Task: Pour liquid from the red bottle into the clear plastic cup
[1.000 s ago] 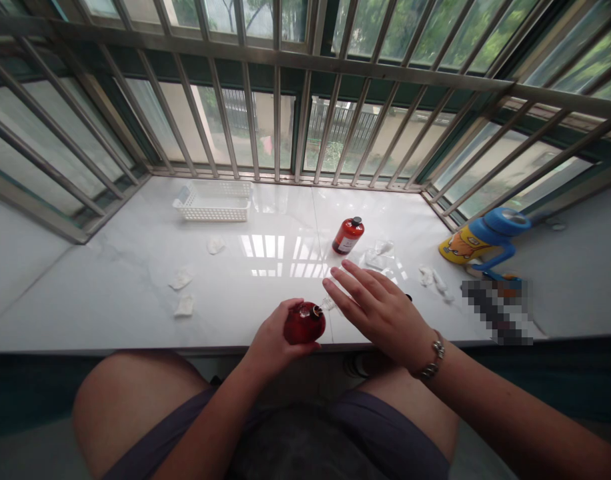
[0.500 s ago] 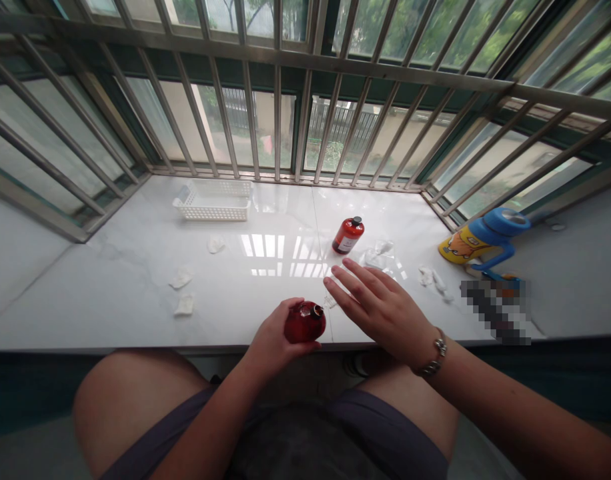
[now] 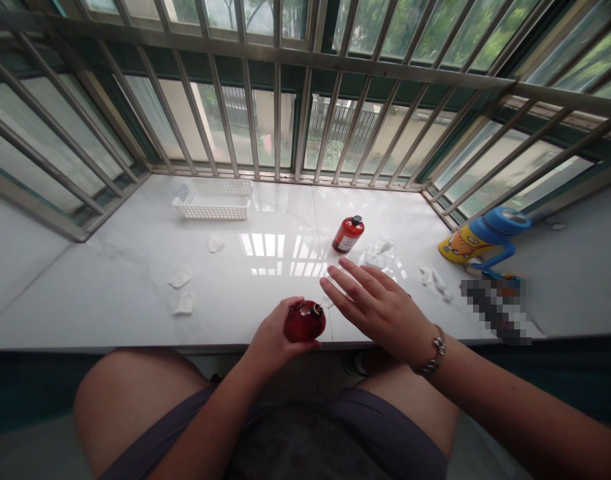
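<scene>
Near the front edge of the white tabletop, my left hand [image 3: 278, 337] is wrapped round a dark red bottle [image 3: 303, 324]. The bottle tilts to the right and its mouth is uncapped. My right hand [image 3: 373, 303], with a bracelet at the wrist, hovers palm down just right of that mouth. Its fingers are stretched out and its thumb is hidden. A small clear or pale thing [image 3: 327, 303] shows between the bottle mouth and those fingertips; I cannot tell what it is. Farther back, a second red bottle [image 3: 349, 235] with a black cap and white label stands upright.
A white perforated basket [image 3: 213, 212] stands at the back left. Several crumpled white tissue pieces [image 3: 181, 277] lie about the tabletop [image 3: 130, 267]. At right are a blue and yellow flask [image 3: 480, 237] and a pixelated dark object [image 3: 493, 313]. Metal window bars [image 3: 295, 60] rise behind.
My right hand has shifted slightly left, closer to the mouth of the held bottle. My left hand and its bottle have hardly moved.
</scene>
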Motion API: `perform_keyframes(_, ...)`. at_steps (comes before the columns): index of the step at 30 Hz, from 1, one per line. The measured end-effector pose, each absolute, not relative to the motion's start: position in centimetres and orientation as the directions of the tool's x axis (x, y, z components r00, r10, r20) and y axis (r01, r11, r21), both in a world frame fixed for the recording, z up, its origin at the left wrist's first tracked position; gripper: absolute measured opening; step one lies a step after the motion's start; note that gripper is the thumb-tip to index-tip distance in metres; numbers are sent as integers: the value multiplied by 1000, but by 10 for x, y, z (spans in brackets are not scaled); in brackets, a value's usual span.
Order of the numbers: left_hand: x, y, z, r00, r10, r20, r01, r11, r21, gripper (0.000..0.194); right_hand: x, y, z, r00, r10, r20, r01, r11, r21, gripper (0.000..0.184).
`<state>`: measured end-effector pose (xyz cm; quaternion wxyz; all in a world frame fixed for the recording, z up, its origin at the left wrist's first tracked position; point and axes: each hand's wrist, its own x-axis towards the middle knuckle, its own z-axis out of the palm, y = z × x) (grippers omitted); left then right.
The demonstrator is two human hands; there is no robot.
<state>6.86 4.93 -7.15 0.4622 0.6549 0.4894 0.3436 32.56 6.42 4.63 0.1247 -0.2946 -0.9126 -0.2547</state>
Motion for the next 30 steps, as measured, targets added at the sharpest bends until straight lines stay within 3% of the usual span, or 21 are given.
perform_keyframes(13,68,49,-71,281,960,10,321,-104,941,84,329,65,45,-789,495,365,607,720,336,51)
perform_keyframes(22,68,49,-73,291,957,3,321,-101,942,84,327,67,48,-804,478,354,592,705,391,48)
perform_keyframes(30,68,49,-73,285,958,7,314,-101,944,84,327,68,49,-801,469,373,591,719,366,50)
